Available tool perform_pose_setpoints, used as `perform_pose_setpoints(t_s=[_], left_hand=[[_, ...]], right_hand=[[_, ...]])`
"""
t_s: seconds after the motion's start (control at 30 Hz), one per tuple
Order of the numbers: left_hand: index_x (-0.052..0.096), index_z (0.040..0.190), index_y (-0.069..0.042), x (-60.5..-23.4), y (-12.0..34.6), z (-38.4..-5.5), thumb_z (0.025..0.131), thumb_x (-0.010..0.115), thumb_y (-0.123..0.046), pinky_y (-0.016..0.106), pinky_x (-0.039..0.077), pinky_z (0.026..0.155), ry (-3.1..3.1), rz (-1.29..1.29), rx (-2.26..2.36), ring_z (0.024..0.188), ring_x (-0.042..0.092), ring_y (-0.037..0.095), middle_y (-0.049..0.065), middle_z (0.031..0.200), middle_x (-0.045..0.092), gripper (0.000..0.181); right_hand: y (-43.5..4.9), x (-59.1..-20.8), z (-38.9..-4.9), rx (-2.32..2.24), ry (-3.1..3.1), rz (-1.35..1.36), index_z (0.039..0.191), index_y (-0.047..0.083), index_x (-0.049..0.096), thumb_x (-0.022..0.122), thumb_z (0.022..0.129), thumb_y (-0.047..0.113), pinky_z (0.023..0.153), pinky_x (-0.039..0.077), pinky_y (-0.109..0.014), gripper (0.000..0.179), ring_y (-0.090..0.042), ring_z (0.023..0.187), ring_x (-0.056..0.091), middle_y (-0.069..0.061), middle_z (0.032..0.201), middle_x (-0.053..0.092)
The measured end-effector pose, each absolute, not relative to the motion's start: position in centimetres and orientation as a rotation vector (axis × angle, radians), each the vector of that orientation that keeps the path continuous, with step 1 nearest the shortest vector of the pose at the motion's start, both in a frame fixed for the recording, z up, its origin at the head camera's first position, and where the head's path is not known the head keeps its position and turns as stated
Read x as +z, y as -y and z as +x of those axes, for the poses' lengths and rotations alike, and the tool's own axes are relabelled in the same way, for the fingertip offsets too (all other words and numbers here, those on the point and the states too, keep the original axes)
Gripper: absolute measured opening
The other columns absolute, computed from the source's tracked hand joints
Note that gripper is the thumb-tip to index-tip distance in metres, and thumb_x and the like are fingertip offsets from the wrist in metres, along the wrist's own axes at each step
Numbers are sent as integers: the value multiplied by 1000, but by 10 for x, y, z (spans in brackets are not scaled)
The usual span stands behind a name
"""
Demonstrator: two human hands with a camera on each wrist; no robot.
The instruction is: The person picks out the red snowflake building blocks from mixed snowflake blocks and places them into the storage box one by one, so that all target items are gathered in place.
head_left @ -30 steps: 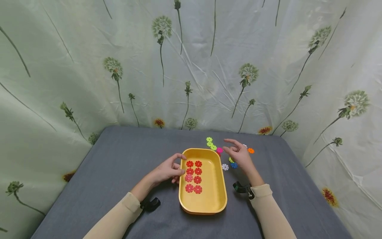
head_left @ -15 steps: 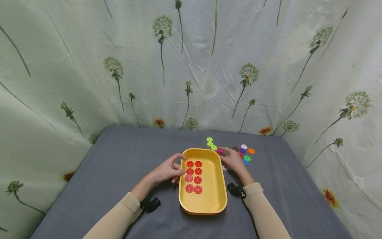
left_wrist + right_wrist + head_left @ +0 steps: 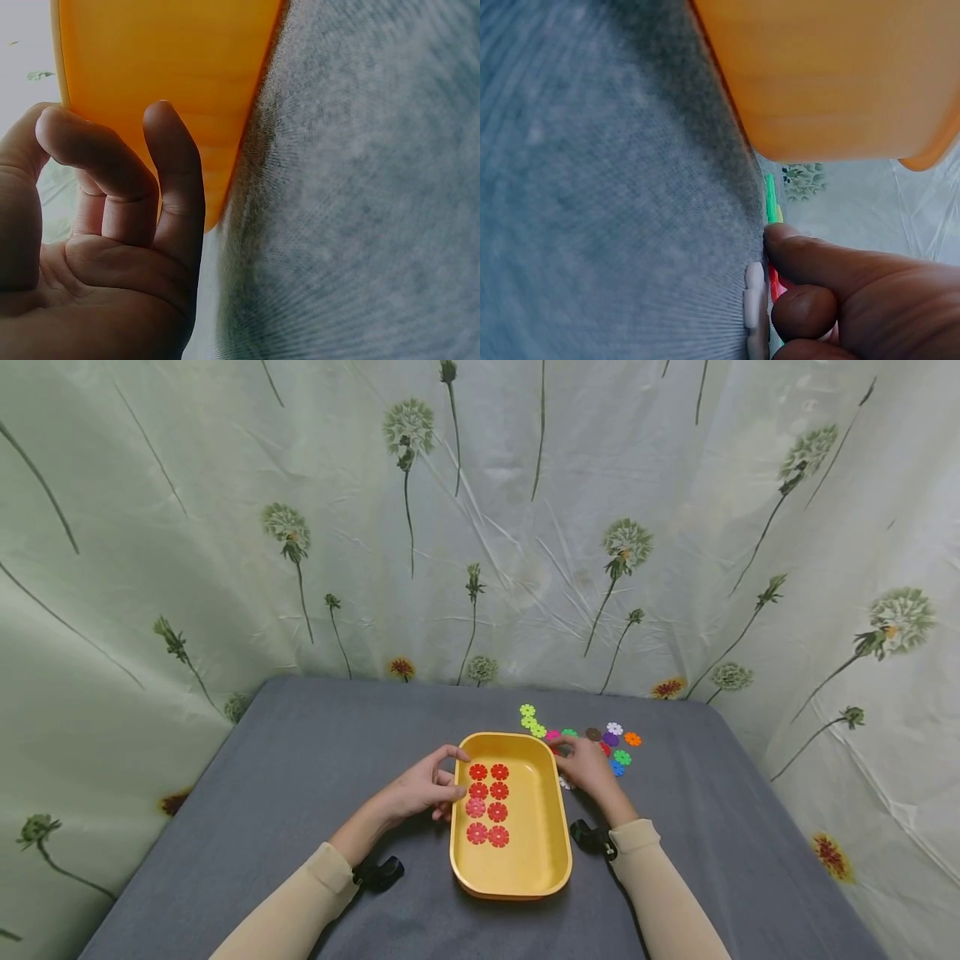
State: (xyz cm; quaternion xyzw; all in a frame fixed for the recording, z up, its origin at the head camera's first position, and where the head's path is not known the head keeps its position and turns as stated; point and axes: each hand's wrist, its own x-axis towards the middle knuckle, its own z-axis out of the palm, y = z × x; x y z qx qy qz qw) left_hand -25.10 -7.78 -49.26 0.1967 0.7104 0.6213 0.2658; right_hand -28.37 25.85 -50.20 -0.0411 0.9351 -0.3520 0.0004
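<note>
On the grey cloth stands a yellow tray [image 3: 528, 868]. Inside it, several red flower-shaped plastic discs [image 3: 498, 772] lie in two columns on the left; the nearer ones look pinker. My left hand [image 3: 416, 787] holds the tray's left rim, thumb over the edge and other fingers along the outer wall, as the left wrist view shows. By the tray's far right corner, my right hand [image 3: 588, 766] is low at the cloth, its thumb and index finger around a red disc [image 3: 773, 281]. The fingers hide most of that disc.
Beyond the right hand lie loose discs: green [image 3: 622, 757], blue [image 3: 617, 768], purple [image 3: 611, 739], brown [image 3: 593, 734] and orange [image 3: 633, 739]. Yellow-green discs [image 3: 528, 717] form a short line behind the tray. A white disc [image 3: 754, 296] sits beside the right fingers. A flowered curtain [image 3: 510, 527] hangs behind.
My right hand has come down and left from above the loose discs to the tray's far right corner, its fingers closing in around the red disc. The left hand and tray have stayed put.
</note>
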Motion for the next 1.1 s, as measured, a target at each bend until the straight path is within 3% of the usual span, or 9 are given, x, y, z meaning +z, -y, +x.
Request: perform_pose_setpoints(t_s=[0.2, 0.53, 0.77, 1.1], left_hand=[[36, 147, -3, -492, 78, -251, 101, 67, -7, 25, 51, 54, -1913, 541, 1678, 51, 59, 13, -2, 68, 66, 55], [36, 148, -3, -492, 78, -250, 101, 67, -8, 26, 52, 55, -1918, 538, 1673, 51, 58, 13, -1, 70, 66, 56], [36, 148, -4, -490, 78, -249, 101, 67, -8, 25, 52, 55, -1924, 536, 1670, 52, 58, 13, -2, 70, 66, 56], [36, 147, -5, -490, 78, -250, 101, 68, -9, 25, 51, 54, -1922, 524, 1671, 53, 59, 14, -1, 69, 65, 56]], right_hand=[[-260, -503, -284, -1091, -2939, -85, 129, 2, 73, 76, 96, 29, 50, 49, -29, 43, -14, 47, 55, -1, 57, 60], [-262, -502, -285, -1012, -3001, -60, 119, -2, 74, 79, 93, 33, 48, 46, -27, 43, -14, 46, 57, -3, 57, 63], [-268, -494, -285, -1099, -2981, -41, 116, -5, 70, 79, 92, 24, 54, 49, -25, 39, -12, 55, 61, -7, 70, 70], [-265, -456, -271, -1255, -2877, -109, 127, -2, 66, 77, 96, 24, 48, 36, -26, 42, -12, 47, 41, 4, 55, 49]])
